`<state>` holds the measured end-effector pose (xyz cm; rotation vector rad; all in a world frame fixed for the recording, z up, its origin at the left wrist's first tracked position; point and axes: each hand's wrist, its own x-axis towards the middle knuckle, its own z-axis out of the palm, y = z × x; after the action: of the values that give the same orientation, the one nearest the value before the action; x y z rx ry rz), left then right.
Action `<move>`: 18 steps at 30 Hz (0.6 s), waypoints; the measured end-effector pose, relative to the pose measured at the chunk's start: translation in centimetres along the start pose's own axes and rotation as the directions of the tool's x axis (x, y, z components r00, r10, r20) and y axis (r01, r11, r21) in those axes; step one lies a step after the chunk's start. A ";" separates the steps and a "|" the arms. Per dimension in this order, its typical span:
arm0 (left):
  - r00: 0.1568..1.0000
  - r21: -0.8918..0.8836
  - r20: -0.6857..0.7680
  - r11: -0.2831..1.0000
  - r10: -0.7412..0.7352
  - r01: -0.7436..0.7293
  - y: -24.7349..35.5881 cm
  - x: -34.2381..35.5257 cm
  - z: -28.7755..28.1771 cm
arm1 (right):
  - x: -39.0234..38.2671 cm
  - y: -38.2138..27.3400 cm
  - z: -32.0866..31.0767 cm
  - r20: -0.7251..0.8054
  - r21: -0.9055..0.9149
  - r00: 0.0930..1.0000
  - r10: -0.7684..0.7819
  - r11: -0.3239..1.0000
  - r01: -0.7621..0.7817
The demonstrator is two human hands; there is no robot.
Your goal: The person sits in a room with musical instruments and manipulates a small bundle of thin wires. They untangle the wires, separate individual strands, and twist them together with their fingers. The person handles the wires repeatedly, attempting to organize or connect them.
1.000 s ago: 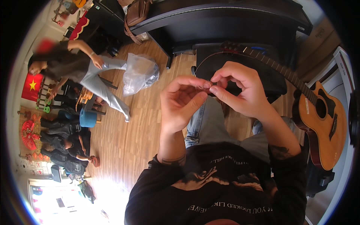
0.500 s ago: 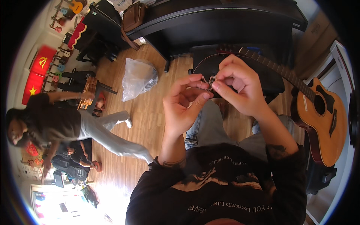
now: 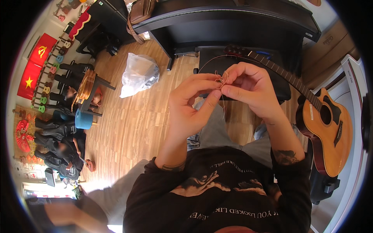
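Observation:
Both my hands are raised in front of my body and meet at a small tangle of thin copper-coloured guitar string (image 3: 222,79). My left hand (image 3: 191,101) pinches it between thumb and fingertips. From the other side, my right hand (image 3: 251,88) grips it with thumb and forefinger. A loose end dangles below the fingers over my jeans. To my right an acoustic guitar (image 3: 325,149) leans with its neck slanting away to the left, its headstock (image 3: 235,51) over a black bench (image 3: 217,66). A thin strand arcs beside the headstock; where it ends is unclear.
A black piano (image 3: 241,29) stands beyond the bench. On the wooden floor lies a clear plastic bag (image 3: 140,73). A blurred person (image 3: 74,213) is close at lower left; another sits farther back with a small instrument (image 3: 90,165). A blue stool (image 3: 83,119) stands left.
The walking person has moved from the left to the near lower left. My hands stay together on the string, whose loops have shifted and whose loose end now shows hanging down.

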<state>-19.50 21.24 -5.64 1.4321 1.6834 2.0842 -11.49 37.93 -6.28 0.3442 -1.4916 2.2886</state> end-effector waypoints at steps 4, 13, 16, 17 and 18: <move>1.000 0.019 -0.024 1.000 -0.010 0.011 0.1 -1.0 -0.8 | -0.3 -0.5 0.8 -0.003 -0.198 0.999 -0.037 0.980 0.036; 0.997 -0.048 -0.083 0.999 -0.002 -0.002 0.2 -1.6 -0.5 | -0.6 -0.9 2.3 0.030 -0.752 0.796 -0.605 0.510 0.416; 0.994 -0.042 -0.106 0.998 0.037 -0.042 0.2 -1.5 0.0 | -1.2 -1.4 2.2 0.116 -0.807 0.820 -0.561 0.427 0.407; 0.993 -0.038 -0.110 0.998 0.041 -0.046 0.2 -1.5 0.1 | -1.6 -1.6 2.2 0.134 -0.827 0.850 -0.509 0.415 0.378; 0.992 -0.035 -0.115 0.998 0.045 -0.050 0.2 -1.5 0.1 | -1.7 -1.4 2.5 0.115 -0.809 0.848 -0.517 0.446 0.381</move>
<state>-18.46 20.35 -6.36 1.3803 1.6555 2.2507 -9.40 35.81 -4.84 0.2357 -1.8927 0.9961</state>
